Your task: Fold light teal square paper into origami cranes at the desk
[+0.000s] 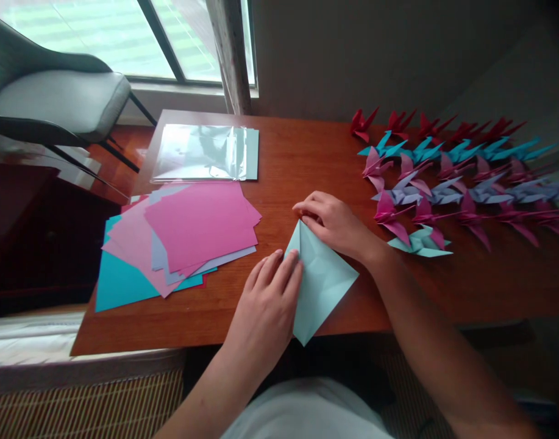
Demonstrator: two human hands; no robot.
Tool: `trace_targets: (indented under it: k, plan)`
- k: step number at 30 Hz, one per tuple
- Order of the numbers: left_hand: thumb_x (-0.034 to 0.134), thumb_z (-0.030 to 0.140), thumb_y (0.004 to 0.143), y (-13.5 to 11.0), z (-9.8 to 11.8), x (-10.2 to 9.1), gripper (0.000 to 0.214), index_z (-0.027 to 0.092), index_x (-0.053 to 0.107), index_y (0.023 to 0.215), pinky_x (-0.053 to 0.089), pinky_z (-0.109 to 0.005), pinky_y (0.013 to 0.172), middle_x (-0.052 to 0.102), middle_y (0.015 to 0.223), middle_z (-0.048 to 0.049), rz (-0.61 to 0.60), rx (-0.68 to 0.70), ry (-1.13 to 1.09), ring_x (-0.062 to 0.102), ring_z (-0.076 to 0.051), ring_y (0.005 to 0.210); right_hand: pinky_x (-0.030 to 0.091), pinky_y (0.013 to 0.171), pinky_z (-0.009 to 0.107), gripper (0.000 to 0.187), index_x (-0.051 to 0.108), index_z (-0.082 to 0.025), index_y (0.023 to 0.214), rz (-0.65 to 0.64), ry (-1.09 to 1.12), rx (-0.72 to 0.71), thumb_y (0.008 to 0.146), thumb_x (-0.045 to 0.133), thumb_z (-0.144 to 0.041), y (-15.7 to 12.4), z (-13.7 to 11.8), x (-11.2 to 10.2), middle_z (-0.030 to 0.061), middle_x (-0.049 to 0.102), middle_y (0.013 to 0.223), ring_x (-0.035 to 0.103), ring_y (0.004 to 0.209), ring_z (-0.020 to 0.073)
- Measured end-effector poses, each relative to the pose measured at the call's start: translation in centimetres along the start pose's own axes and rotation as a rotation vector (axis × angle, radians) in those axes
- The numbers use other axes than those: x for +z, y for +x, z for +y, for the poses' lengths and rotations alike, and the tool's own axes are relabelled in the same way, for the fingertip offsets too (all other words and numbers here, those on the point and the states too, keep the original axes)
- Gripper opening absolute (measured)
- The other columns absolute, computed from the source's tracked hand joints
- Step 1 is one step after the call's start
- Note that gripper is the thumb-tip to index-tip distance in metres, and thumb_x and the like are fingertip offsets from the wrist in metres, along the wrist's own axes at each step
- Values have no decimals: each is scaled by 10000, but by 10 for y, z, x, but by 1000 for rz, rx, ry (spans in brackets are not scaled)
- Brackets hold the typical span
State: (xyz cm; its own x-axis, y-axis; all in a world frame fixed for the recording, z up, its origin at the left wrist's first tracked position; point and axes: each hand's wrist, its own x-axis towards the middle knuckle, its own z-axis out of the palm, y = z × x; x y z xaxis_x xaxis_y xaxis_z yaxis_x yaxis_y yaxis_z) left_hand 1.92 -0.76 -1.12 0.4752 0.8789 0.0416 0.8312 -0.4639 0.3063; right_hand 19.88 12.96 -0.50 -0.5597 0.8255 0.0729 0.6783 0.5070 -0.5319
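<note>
Right in front of you, the pale mint-green square of paper (327, 268) lies turned as a diamond on the reddish-brown wooden surface (297, 158), its near corner poking just past the edge. Faint creases cross its right half, and a straight line runs down from its far corner; you can't tell whether that is a fold or a flap's edge. Your own left hand hides much of its left side.

To your left is a fanned, overlapping pile of pink, lavender and turquoise paper sheets (201, 225). To your right sits one mint-green folded-paper crane (419, 242), close against the row of magenta folded-paper cranes (386, 213); behind them come lavender, pink, turquoise and dark red rows. Beyond the pile, you have a shiny clear plastic packet (199, 152) with pale green sheets, and past the surface, a grey upholstered chair (60, 100) by the window.

Your left hand (270, 299) is laid over the paper's left side, fingers extended and close together, fingertips by the line. Your right hand (331, 219) is at the far corner, fingers bent and drawn narrow; you can't tell whether it pinches the tip.
</note>
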Motion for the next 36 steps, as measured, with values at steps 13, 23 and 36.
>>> trace_targets:
  k: [13,23,36]
  plan:
    - [507,214,997,14,-23,-17,245,193,693,1155,548,-272,856,770,1104,-56,348,-284,-759,726,-183,958,515,963,371,219,690,-228,1079,84,380,17,892,597,-160,-53,-9,2,51,732,1100,672,1068,207]
    - [565,200,954,25,-28,-5,532,170,418,1465,445,-445,1102,564,1446,-165,555,-227,-259,534,-275,1333,573,806,339,169,735,-236,1034,232,227,277,906,624,-224,-70,-11,9,29,800,1037,752,896,212]
    - [477,271,999,29,-36,-2,406,122,578,1362,483,-510,991,515,1510,-154,89,-13,203,518,-352,1231,568,859,392,312,672,-208,1189,249,24,265,895,671,-310,-78,-4,17,86,772,1068,734,934,255]
